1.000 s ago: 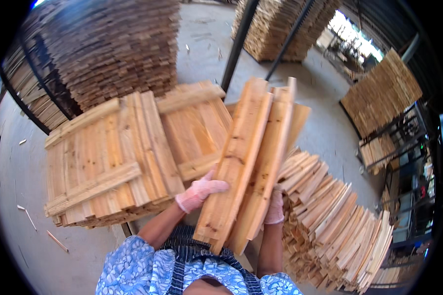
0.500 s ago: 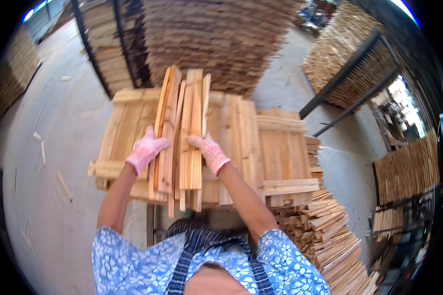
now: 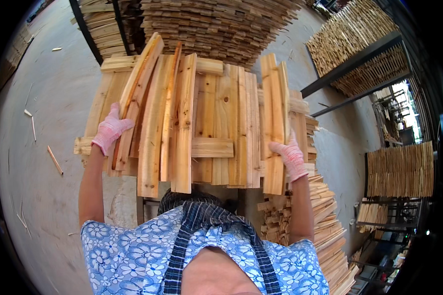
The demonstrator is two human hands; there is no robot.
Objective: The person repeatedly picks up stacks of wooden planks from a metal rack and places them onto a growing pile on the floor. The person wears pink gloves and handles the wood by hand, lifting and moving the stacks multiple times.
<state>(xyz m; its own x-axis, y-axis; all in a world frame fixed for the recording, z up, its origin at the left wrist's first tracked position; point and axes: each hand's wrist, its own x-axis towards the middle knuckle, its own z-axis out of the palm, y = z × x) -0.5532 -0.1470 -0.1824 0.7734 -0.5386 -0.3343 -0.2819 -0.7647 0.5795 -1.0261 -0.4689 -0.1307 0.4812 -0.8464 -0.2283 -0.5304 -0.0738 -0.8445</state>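
Note:
At the left, my left hand (image 3: 112, 129) in a pink knit glove is closed on the outer edge of a few tilted wooden boards (image 3: 142, 83). My right hand (image 3: 289, 156), gloved the same way, grips a small set of upright-angled wooden boards (image 3: 272, 118) at the right. Between them several loose boards (image 3: 184, 125) lean unevenly, and some ends overhang the near edge. All of these rest over a layer of flat planks with crosspieces (image 3: 211, 148). The fingers on the far sides of the boards are partly hidden.
A tall stack of wood strips (image 3: 216, 29) stands just beyond the planks. A heap of loose strips (image 3: 327, 231) lies at my right. Dark metal frame bars (image 3: 352, 64) and more stacks stand farther right. Scraps (image 3: 55, 160) lie on the floor at left.
My hands have moved far apart, the left to the left and the right to the right. The bundled boards are now spread across the planks, with a few carried to the right.

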